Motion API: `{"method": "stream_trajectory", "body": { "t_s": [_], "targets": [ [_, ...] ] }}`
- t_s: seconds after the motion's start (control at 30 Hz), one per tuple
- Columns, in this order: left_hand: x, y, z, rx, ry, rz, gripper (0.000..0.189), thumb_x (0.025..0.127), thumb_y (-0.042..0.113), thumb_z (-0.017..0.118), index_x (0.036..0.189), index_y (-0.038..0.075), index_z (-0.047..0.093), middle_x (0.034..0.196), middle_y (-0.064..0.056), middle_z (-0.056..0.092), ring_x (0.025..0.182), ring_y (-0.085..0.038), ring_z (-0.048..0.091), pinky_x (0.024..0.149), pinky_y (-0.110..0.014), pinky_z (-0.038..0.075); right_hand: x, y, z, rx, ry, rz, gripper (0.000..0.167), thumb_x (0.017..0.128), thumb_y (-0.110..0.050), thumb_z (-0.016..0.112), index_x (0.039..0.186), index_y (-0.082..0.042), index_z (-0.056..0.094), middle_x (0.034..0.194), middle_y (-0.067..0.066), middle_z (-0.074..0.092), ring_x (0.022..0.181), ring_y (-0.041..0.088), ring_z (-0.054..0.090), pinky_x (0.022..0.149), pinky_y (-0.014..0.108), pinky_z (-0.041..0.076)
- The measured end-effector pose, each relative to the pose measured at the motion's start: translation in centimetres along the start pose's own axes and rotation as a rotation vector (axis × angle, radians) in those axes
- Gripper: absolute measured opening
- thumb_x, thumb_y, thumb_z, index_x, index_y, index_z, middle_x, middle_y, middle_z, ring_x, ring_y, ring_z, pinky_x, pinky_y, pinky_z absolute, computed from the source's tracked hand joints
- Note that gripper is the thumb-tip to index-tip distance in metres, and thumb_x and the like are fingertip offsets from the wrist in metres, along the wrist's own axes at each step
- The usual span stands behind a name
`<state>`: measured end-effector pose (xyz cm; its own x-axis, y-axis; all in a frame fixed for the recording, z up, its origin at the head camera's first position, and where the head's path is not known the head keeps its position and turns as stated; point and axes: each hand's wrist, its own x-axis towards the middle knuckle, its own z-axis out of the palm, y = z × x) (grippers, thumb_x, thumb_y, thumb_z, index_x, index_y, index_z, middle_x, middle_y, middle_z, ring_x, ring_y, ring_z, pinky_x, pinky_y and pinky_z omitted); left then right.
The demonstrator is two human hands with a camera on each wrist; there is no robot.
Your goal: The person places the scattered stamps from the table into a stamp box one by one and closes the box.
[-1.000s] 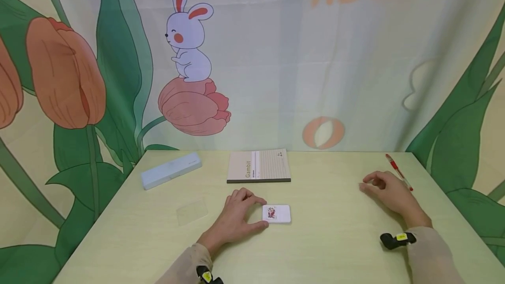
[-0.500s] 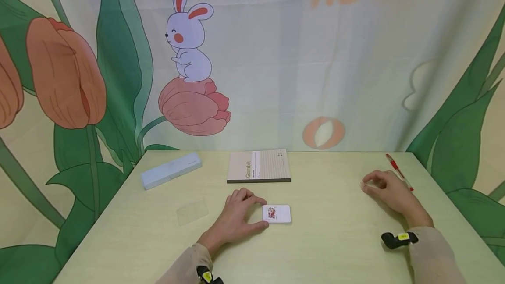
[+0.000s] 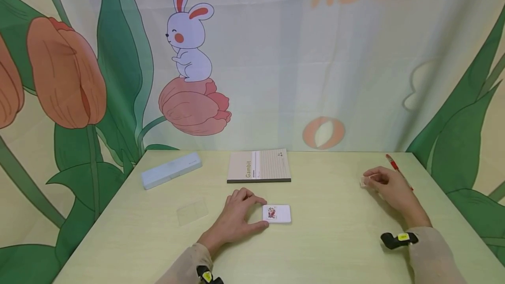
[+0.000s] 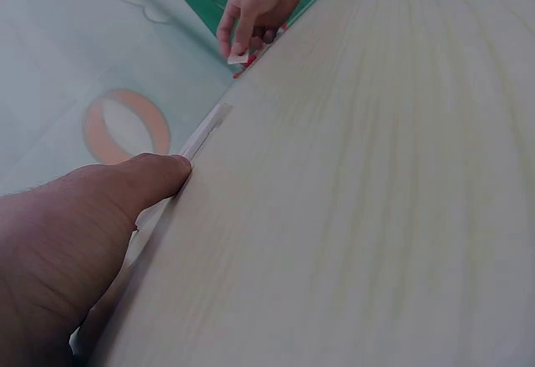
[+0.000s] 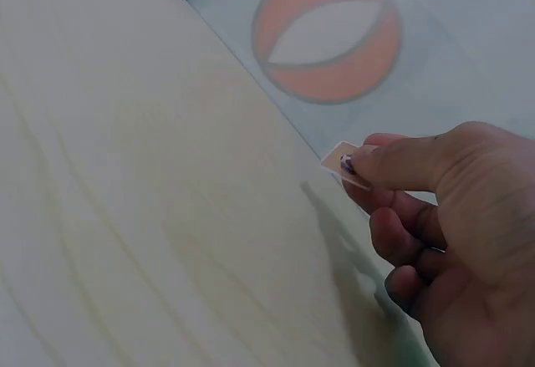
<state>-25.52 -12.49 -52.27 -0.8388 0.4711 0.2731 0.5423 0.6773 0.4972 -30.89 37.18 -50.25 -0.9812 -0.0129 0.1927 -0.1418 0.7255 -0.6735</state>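
Observation:
My left hand (image 3: 236, 220) lies on the table with thumb and forefinger at the two long edges of a small white rectangular case (image 3: 283, 214), gripping its left end. A red printed picture (image 3: 272, 212) covers the left part of the case's top. In the left wrist view the thumb presses the near side of the case (image 4: 206, 133). On the right side of the table my right hand (image 3: 388, 191) pinches a small square sticker (image 5: 336, 159) between thumb and forefinger. It has a pale border and a dark figure, partly hidden by the thumb. Its other fingers are curled.
Behind the right hand lies a red pen (image 3: 391, 161). A notebook (image 3: 258, 166) sits at the back middle, and a light-blue pencil case (image 3: 171, 171) at the back left. Left of the left hand is a clear film sheet (image 3: 192, 212). A printed curtain (image 3: 268, 78) hangs behind the table.
My right fingers have shifted and turned the small sticker, which now shows more beyond the fingertips; the hand covers more of the pen. The left hand and white case have not moved.

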Motion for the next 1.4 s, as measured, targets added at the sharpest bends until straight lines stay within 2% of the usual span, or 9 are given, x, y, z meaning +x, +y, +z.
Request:
{"method": "stream_trajectory", "body": {
  "t_s": [0.1, 0.27, 0.4, 0.5, 0.67, 0.83, 0.97, 1.27, 1.4],
  "targets": [
    [0.0, 0.0, 0.1, 0.002, 0.006, 0.007, 0.055, 0.093, 0.054, 0.086, 0.138, 0.025, 0.075, 0.125, 0.001, 0.057, 0.119, -0.019, 0.046, 0.103, -0.044, 0.036, 0.0, -0.5, -0.1, 0.055, 0.014, 0.009, 0.036, 0.111, -0.037, 0.071, 0.136, -0.010, 0.074, 0.121, 0.015, 0.077, 0.099, 0.026, 0.064, 0.074, 0.026, 0.052],
    [-0.1, -0.1, 0.2, 0.010, 0.002, 0.004, 0.055, 0.093, 0.055, 0.085, 0.139, 0.026, 0.074, 0.124, 0.002, 0.056, 0.119, -0.018, 0.046, 0.103, -0.044, 0.036, 0.0, -2.1, -0.1, 0.121, 0.048, -0.002, 0.046, 0.107, -0.049, 0.074, 0.136, -0.014, 0.074, 0.122, 0.012, 0.080, 0.099, 0.015, 0.068, 0.077, 0.024, 0.053],
    [-0.1, -0.1, 0.2, 0.005, 0.005, 0.002, 0.055, 0.093, 0.054, 0.086, 0.138, 0.026, 0.075, 0.124, 0.001, 0.056, 0.118, -0.018, 0.046, 0.102, -0.044, 0.036, 0.3, -3.8, 0.4, 0.209, 0.058, -0.031, 0.044, 0.106, -0.044, 0.077, 0.136, -0.011, 0.074, 0.119, 0.010, 0.081, 0.101, 0.010, 0.070, 0.084, 0.019, 0.052],
    [-0.1, 0.0, 0.1, -0.001, 0.008, 0.004, 0.054, 0.093, 0.054, 0.087, 0.138, 0.025, 0.075, 0.123, 0.001, 0.056, 0.117, -0.018, 0.045, 0.102, -0.044, 0.036, 0.5, -5.2, 0.9, 0.269, 0.058, -0.052, 0.042, 0.106, -0.038, 0.078, 0.135, -0.008, 0.074, 0.119, 0.011, 0.079, 0.101, 0.015, 0.070, 0.085, 0.017, 0.054],
    [0.0, 0.1, 0.0, -0.003, 0.007, 0.007, 0.054, 0.093, 0.054, 0.086, 0.138, 0.026, 0.075, 0.124, 0.001, 0.056, 0.117, -0.018, 0.045, 0.101, -0.043, 0.035, 0.4, -7.5, 1.7, 0.310, 0.051, -0.077, 0.039, 0.106, -0.036, 0.079, 0.132, -0.008, 0.074, 0.121, 0.013, 0.078, 0.101, 0.018, 0.069, 0.085, 0.021, 0.055],
    [0.0, 0.0, 0.0, -0.002, 0.009, 0.006, 0.054, 0.093, 0.055, 0.086, 0.137, 0.026, 0.075, 0.123, 0.002, 0.056, 0.117, -0.018, 0.045, 0.101, -0.043, 0.036, 0.2, -9.8, 2.7, 0.393, 0.003, -0.086, 0.039, 0.104, -0.037, 0.081, 0.128, -0.007, 0.075, 0.115, 0.007, 0.080, 0.099, 0.022, 0.069, 0.083, 0.024, 0.056],
    [0.0, 0.1, 0.1, 0.004, 0.010, 0.006, 0.055, 0.092, 0.055, 0.086, 0.137, 0.026, 0.075, 0.124, 0.002, 0.056, 0.117, -0.018, 0.046, 0.101, -0.043, 0.036, 0.1, -11.0, 3.6, 0.451, -0.046, -0.100, 0.036, 0.104, -0.033, 0.082, 0.125, -0.006, 0.075, 0.114, 0.007, 0.082, 0.095, 0.019, 0.069, 0.081, 0.026, 0.056],
    [0.1, -0.1, 0.3, 0.016, 0.011, 0.004, 0.055, 0.093, 0.055, 0.085, 0.138, 0.026, 0.075, 0.124, 0.001, 0.056, 0.118, -0.018, 0.046, 0.102, -0.043, 0.036, -0.3, -12.8, 6.1, 0.470, -0.123, -0.106, 0.029, 0.100, -0.032, 0.086, 0.116, -0.010, 0.077, 0.109, 0.011, 0.083, 0.089, 0.028, 0.067, 0.080, 0.035, 0.057],
    [0.0, -0.1, 0.3, 0.016, 0.005, 0.001, 0.055, 0.093, 0.056, 0.085, 0.138, 0.026, 0.075, 0.123, 0.001, 0.056, 0.117, -0.017, 0.046, 0.102, -0.043, 0.036, -0.6, -13.5, 7.8, 0.477, -0.176, -0.106, 0.027, 0.099, -0.029, 0.088, 0.113, -0.009, 0.077, 0.106, 0.010, 0.083, 0.093, 0.033, 0.071, 0.080, 0.033, 0.057]
  ]
}}
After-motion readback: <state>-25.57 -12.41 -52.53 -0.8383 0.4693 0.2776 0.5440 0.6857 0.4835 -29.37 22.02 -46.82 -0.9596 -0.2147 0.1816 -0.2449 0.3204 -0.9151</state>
